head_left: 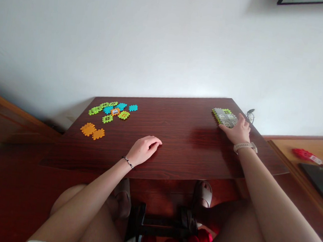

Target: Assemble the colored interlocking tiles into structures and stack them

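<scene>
My right hand (239, 130) is at the right side of the table, around a block of grey and green interlocking tiles (224, 117) with window cut-outs. Its thumb lies at the near edge of the tiles and its fingers reach along their right side. Near the table's front edge rests my left hand (144, 149), its fingers curled together and nothing visible in them. On the far left lie loose puzzle tiles: several green ones (107, 119), some blue ones (133, 107), an orange tile with a white window (115, 111), and plain orange tiles (88, 129).
The dark wooden table (175, 126) stands against a white wall (168, 42). A black cable (250, 114) shows behind its right edge. Farther right, a red item (305, 154) and a dark flat object (320, 184) lie on a lighter wooden surface.
</scene>
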